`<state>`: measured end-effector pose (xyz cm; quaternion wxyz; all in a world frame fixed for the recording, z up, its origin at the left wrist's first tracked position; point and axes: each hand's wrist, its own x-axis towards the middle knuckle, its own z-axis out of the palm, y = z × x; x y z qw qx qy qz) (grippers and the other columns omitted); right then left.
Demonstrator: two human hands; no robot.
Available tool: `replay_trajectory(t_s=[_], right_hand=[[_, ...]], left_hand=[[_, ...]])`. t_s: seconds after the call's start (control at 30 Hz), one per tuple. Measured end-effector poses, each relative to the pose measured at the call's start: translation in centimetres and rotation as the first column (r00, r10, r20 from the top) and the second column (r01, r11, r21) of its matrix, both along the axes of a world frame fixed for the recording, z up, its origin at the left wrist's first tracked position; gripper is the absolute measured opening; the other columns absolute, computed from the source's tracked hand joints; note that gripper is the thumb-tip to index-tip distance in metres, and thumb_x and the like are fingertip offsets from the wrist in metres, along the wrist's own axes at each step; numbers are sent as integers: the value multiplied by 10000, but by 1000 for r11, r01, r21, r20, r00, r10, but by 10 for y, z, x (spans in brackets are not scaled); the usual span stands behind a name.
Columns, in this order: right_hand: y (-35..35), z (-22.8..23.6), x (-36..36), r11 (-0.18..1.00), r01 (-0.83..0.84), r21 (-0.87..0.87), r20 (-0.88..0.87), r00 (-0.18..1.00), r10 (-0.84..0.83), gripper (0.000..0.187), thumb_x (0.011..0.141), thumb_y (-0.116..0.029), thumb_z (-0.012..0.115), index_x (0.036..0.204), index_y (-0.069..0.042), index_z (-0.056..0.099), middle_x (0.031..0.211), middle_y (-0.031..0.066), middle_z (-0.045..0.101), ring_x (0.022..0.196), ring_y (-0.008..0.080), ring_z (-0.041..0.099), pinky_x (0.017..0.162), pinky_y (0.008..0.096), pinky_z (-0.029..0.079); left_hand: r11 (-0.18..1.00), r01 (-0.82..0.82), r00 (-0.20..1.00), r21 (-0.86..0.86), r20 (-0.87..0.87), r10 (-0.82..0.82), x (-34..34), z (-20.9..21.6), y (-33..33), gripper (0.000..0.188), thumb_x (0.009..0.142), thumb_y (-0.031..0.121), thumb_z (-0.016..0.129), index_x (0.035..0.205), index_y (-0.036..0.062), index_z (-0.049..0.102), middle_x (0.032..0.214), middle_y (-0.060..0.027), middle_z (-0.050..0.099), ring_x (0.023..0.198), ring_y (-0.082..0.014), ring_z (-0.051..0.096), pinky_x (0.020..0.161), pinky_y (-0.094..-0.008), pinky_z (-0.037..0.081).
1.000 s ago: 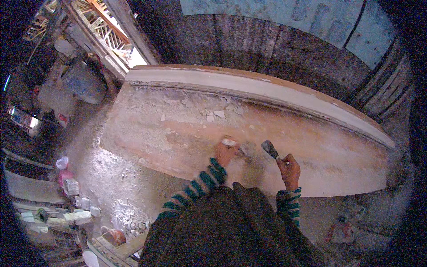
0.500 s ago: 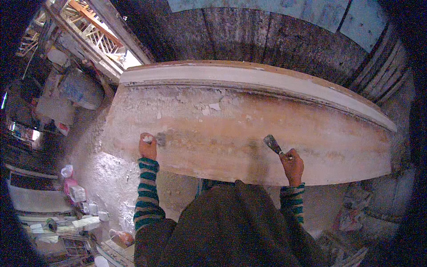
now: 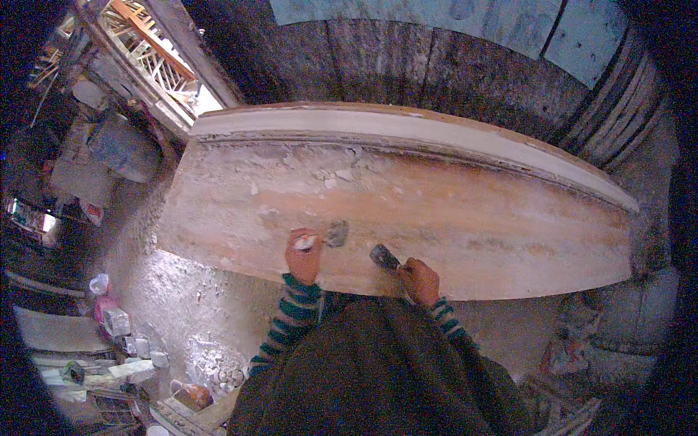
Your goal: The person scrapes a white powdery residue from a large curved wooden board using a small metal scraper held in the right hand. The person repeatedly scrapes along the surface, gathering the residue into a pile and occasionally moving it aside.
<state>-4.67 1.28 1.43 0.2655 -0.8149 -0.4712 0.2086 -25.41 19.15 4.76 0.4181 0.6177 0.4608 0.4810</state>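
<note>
In front of me lies a long wooden panel (image 3: pixel 465 218), its face smeared with pale filler and its far edge carrying a white moulding (image 3: pixel 378 123). My left hand (image 3: pixel 303 258) is closed around the whitish handle of a putty knife (image 3: pixel 337 234), whose grey blade points right over the panel. My right hand (image 3: pixel 422 281) grips a second putty knife (image 3: pixel 383 256) with a dark, stained blade angled up and left. The two blades are close together but apart, above the panel's near half. Whether either blade touches the surface is unclear.
Behind the panel stands a dark, stained wall (image 3: pixel 378 62) with a pale blue upper part. A blue drum (image 3: pixel 125 147) is at the far left, near a bright opening (image 3: pixel 163 58). Wrapped bundles and containers (image 3: pixel 116 320) sit on the dusty floor (image 3: pixel 185 298) at the left.
My left hand has moved right with its putty knife, and my right hand has moved left with the other. The two blades are now much closer together. The view has shifted slightly.
</note>
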Motion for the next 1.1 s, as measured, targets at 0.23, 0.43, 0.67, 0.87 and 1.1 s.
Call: replay_trajectory(t_s=[0.23,0.43,0.67,0.87,1.1], right_hand=[[94,28,-19,996,-81,-29,138,987,84,324,750,-389,622,762,-67,591,774,143,612,724,334,598,618,428,463],[18,75,19,963,-120,-241,199,965,170,313,729,-382,648,738,-75,593,718,122,616,673,322,600,592,412,466],[-26,26,-3,997,-55,-47,52,997,58,299,739,-358,644,737,-65,583,705,128,599,673,328,589,584,419,452],[102,9,-63,1000,-13,0,146,989,13,267,731,-324,644,767,-71,569,744,146,596,729,348,580,606,435,446],[51,68,-28,995,86,-54,234,970,-71,301,724,-338,660,742,-52,565,700,146,602,673,334,585,578,423,449]], left_hand=[[995,-87,996,-46,-13,87,-83,31,11,179,769,70,682,879,57,541,831,-30,574,752,-104,541,689,-244,453],[986,-148,982,-77,106,155,-123,10,-25,221,756,23,676,910,58,521,851,-34,574,784,-112,544,721,-255,458],[973,-198,978,-123,43,204,-176,-18,-45,260,750,5,676,924,74,495,889,-50,580,815,-118,547,732,-264,464],[947,-226,970,-229,-136,199,-157,33,-49,234,750,74,698,906,78,524,805,-29,593,728,-138,570,684,-281,487],[977,176,977,-118,-97,-188,-81,-3,-63,289,749,146,700,964,43,537,806,-78,606,713,-185,593,694,-313,498]])
